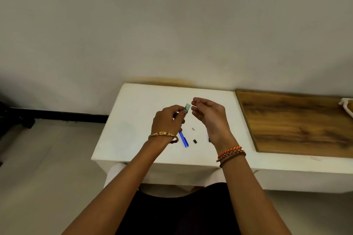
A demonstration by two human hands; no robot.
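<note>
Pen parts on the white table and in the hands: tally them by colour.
Blue piece: 1
Black pieces: 2, one in the open, one half hidden by the right hand
Grey piece: 1
Clear greenish tube: 1, pinched in the left hand
Total: 5

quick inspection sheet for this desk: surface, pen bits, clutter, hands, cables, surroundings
surface: white table; a wooden board adjoins on its right.
job's things: clear tube held above the table; blue pen part, black piece and grey piece lie apart on the table.
clutter: white object at the right edge, cut off by the frame.
grippers: left hand pinches the clear tube; right hand has its fingers curled beside the tube's tip, hold unclear.
cables: nothing seen
surroundings: plain wall; dark object on the floor at left.
</note>
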